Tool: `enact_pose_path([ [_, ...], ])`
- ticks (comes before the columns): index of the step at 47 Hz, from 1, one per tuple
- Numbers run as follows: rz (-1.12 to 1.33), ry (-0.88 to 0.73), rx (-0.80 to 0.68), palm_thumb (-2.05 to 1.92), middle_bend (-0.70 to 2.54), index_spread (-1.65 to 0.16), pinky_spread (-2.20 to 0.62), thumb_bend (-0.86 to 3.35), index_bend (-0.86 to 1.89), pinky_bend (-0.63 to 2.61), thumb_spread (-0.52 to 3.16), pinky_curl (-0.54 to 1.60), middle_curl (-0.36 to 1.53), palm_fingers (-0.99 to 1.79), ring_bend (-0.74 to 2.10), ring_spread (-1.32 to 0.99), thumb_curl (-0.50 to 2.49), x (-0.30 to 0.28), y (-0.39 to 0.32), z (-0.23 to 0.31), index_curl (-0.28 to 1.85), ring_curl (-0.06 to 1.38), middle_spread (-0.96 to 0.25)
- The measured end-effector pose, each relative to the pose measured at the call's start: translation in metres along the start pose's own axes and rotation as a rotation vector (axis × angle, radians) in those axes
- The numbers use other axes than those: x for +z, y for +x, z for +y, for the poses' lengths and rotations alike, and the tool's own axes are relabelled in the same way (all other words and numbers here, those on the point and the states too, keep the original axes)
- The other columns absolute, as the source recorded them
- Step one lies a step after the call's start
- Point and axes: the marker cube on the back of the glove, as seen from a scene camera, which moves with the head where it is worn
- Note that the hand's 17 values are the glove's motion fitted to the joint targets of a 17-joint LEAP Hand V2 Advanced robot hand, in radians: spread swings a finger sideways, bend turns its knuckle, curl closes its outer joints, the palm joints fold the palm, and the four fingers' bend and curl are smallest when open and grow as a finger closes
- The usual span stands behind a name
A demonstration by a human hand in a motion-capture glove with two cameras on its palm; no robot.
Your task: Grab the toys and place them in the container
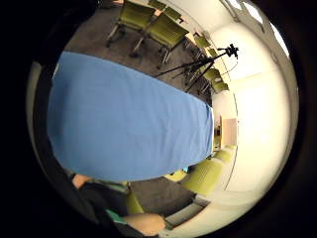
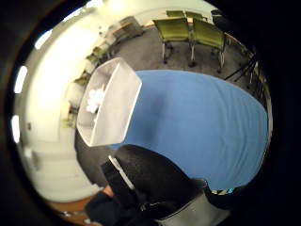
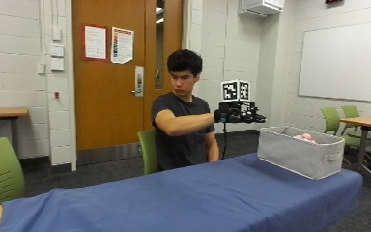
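A person is seen seated behind a long table (image 3: 192,198) covered with a blue cloth, the gloved right hand (image 3: 235,114) held out at chest height above the table and short of the container (image 3: 299,154). Whether the fingers are straight or curled cannot be told from the outside view, and nothing is seen held in the hand. The container, a grey fabric bin with a small handle on its end, is set on the cloth near the table's end, well apart from the hand. Pink and white toys (image 3: 304,137) are seen inside it, just showing above the rim; in the thumb side palm view they appear as a pale cluster at the bottom of the bin. In the little finger side palm view only blue cloth is shown beneath the hand. Green chairs (image 2: 188,29) are placed on the carpet beyond the table, and a camera tripod (image 1: 200,67) is stood nearby.
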Motion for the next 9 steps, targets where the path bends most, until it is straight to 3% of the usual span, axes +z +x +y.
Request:
enact_pose_path([
  [9, -0.018, 0.003, 0.01, -0.17, 0.22, -0.21, -0.12, -0.12, 0.18, 0.58, 0.9, 0.29, 0.42, 0.0, 0.33, -0.27, 0.15, 0.0008, 0.0071, 0.0006, 0.43, 0.25, -0.05],
])
